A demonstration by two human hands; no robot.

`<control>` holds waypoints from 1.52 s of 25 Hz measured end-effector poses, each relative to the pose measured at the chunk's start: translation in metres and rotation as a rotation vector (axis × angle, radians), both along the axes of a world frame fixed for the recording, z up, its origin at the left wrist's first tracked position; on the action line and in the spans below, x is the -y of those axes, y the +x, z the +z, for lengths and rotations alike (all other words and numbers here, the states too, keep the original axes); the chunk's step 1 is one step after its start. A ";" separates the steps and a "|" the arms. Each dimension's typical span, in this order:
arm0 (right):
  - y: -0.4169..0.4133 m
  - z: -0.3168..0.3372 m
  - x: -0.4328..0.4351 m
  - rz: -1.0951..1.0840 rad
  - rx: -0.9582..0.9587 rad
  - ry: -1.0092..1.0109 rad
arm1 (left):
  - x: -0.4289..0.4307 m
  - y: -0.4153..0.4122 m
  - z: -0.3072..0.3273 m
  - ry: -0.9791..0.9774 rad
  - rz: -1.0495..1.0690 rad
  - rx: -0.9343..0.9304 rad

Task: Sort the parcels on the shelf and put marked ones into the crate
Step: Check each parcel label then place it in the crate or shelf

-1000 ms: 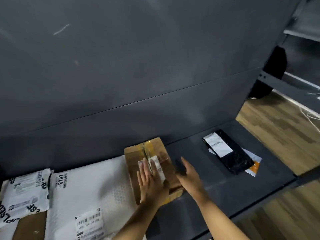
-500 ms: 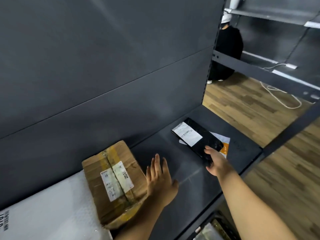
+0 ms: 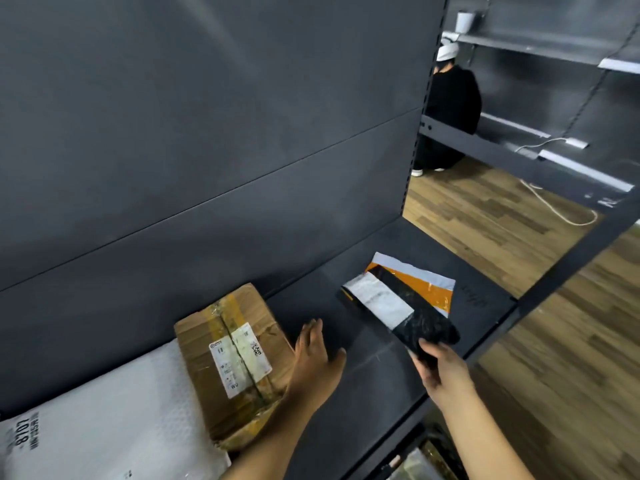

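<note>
My right hand (image 3: 438,370) grips the near end of a black parcel bag (image 3: 426,327) with a white label, lifted and tilted off the dark shelf (image 3: 377,362). Under its far end lies a white and orange mailer (image 3: 427,284) flat on the shelf. My left hand (image 3: 317,358) rests flat and open beside the right side of a taped cardboard box (image 3: 228,355) with a white label. A large white padded mailer (image 3: 104,424) lies left of the box. The crate is not clearly in view.
The shelf's dark back panel (image 3: 207,133) rises behind the parcels. A person in black (image 3: 450,109) crouches by another shelf unit (image 3: 554,143) at the back right. Wooden floor (image 3: 554,358) lies to the right, and a white cable (image 3: 550,202) trails across it.
My right hand reached to the black bag, took hold of its near end and pulled it up, uncovering the orange mailer. My left hand slid off the box top to its right side.
</note>
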State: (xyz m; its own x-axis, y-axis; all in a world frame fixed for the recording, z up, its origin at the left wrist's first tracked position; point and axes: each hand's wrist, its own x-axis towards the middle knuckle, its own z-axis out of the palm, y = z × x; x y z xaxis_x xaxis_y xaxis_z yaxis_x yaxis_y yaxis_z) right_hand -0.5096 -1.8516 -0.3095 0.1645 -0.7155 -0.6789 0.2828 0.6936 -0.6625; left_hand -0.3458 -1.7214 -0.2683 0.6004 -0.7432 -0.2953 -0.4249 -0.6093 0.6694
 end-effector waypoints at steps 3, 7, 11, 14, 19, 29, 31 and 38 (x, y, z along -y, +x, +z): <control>-0.013 0.008 -0.052 0.007 0.220 0.134 | -0.009 -0.007 0.020 -0.210 0.283 -0.558; -0.015 0.038 -0.108 0.059 0.286 0.096 | -0.041 0.007 0.056 -0.469 0.427 -1.025; -0.002 0.072 -0.151 0.147 0.301 0.008 | -0.079 0.032 0.103 -0.571 0.288 -0.924; 0.009 0.108 -0.190 0.327 0.236 -0.047 | -0.110 0.048 0.142 -0.665 0.240 -0.857; 0.025 0.154 -0.264 0.614 0.517 -0.002 | -0.154 0.061 0.175 -0.690 0.204 -0.791; 0.063 0.166 -0.325 0.499 0.545 -0.054 | -0.218 0.069 0.186 -0.803 0.097 -0.756; 0.068 0.172 -0.315 0.542 0.539 -0.065 | -0.232 0.066 0.186 -0.849 0.025 -0.723; 0.092 0.183 -0.303 0.546 0.615 -0.180 | -0.269 0.064 0.178 -0.884 0.056 -0.646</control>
State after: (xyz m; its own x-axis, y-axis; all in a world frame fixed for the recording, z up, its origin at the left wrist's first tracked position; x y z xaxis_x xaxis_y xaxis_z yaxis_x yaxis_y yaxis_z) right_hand -0.4181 -1.5482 -0.1267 0.8223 -0.5169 -0.2378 0.2854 0.7362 -0.6136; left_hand -0.2814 -1.4524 -0.0900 0.5636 -0.8241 0.0575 0.1766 0.1881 0.9661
